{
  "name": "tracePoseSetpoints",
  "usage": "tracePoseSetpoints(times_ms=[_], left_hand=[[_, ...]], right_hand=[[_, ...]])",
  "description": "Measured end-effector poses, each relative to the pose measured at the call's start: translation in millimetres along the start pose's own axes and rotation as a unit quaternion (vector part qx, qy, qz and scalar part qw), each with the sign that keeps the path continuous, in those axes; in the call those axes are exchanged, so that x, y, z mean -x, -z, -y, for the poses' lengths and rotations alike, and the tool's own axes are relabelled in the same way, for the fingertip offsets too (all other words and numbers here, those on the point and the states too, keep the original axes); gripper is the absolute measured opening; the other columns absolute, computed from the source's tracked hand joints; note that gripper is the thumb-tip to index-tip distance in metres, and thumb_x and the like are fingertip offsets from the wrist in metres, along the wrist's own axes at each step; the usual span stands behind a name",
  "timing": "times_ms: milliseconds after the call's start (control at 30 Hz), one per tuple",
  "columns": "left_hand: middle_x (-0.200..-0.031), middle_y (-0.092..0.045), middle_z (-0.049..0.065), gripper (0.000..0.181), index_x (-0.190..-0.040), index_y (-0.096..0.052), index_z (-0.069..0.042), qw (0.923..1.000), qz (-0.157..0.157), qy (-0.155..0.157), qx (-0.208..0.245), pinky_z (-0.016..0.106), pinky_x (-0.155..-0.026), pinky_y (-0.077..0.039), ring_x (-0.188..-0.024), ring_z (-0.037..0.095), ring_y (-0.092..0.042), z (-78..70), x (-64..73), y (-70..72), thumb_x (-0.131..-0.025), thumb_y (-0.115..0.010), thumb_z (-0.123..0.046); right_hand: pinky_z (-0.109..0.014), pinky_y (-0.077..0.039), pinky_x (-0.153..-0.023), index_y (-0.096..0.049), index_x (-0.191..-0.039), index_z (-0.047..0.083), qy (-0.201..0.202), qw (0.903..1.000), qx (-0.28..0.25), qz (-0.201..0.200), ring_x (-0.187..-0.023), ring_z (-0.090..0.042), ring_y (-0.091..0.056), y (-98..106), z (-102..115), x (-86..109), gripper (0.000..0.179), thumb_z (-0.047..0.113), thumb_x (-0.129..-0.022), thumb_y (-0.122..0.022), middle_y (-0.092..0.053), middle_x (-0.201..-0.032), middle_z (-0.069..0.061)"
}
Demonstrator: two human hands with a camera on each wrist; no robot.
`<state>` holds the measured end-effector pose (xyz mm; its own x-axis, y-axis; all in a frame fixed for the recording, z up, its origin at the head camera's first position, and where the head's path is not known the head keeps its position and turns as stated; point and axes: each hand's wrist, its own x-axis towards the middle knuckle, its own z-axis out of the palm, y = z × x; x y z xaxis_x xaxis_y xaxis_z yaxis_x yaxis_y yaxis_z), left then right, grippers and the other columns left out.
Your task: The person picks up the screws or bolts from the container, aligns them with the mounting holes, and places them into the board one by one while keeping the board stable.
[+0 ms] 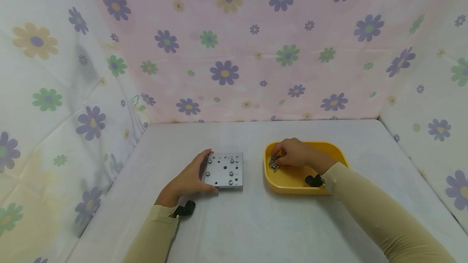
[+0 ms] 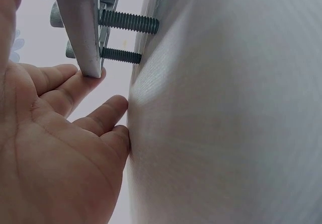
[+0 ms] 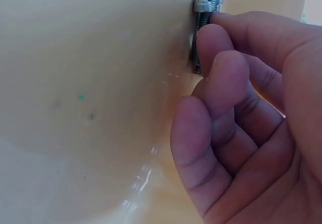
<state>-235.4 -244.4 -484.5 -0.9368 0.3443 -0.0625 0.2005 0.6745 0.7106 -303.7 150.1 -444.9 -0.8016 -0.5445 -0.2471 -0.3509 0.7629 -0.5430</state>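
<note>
A silver metal plate (image 1: 224, 169) with several holes and socket-head screws (image 1: 231, 173) in it is at the middle of the table. My left hand (image 1: 190, 179) grips its left side, thumb at the near edge and fingers at the far edge. In the left wrist view, threaded screw shanks (image 2: 130, 21) stick out beneath the plate (image 2: 83, 32) toward the table. My right hand (image 1: 295, 153) reaches into a yellow tray (image 1: 289, 190), its curled fingertips at a small pile of loose screws (image 1: 273, 164). The right wrist view shows fingertips against the screws (image 3: 203, 5); whether one is pinched is unclear.
The table (image 1: 234, 226) has a white cover. Behind it hangs a pink flowered cloth (image 1: 248, 44), with white flowered cloth at both sides. The yellow tray stands right of the plate, with a gap between them. Dark wrist cameras (image 1: 185, 208) are on both wrists.
</note>
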Motion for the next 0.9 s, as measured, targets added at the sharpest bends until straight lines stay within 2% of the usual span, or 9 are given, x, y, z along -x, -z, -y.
tracePoseSetpoints(times_ms=[467,700,900], left_hand=[[-0.171,-0.025,0.0,0.146,-0.166,-0.016,-0.02,1.0,0.0,0.002,0.009,0.053,-0.129,-0.017,-0.161,0.026,-0.018,-1.6,0.6,0.3,-0.051,-0.102,-0.049],[-0.172,-0.024,-0.001,0.145,-0.166,-0.015,-0.023,1.0,0.002,0.005,0.007,0.052,-0.129,-0.017,-0.161,0.025,-0.017,-1.0,0.7,0.4,-0.052,-0.102,-0.049],[-0.172,-0.023,-0.001,0.146,-0.166,-0.015,-0.022,0.9999,0.005,0.006,0.009,0.052,-0.129,-0.017,-0.161,0.024,-0.017,-0.6,0.6,0.1,-0.052,-0.102,-0.05]], right_hand=[[-0.029,-0.052,-0.071,-0.075,-0.104,0.017,-0.011,0.9995,-0.018,0.023,-0.077,-0.016,-0.06,-0.5,2.6,-4.0,0.015,0.021,-0.09,-0.079,-0.069,-0.088,0.002],[-0.027,-0.05,-0.07,-0.074,-0.098,0.018,-0.004,0.9998,-0.012,0.013,-0.077,-0.015,-0.059,0.2,3.4,-2.5,0.009,0.022,-0.091,-0.078,-0.069,-0.085,0.003],[-0.029,-0.052,-0.073,-0.076,-0.097,0.017,0.012,0.9998,0.014,0.002,-0.075,-0.014,-0.061,2.6,3.6,-1.1,0.009,0.022,-0.091,-0.079,-0.07,-0.082,0.006]])
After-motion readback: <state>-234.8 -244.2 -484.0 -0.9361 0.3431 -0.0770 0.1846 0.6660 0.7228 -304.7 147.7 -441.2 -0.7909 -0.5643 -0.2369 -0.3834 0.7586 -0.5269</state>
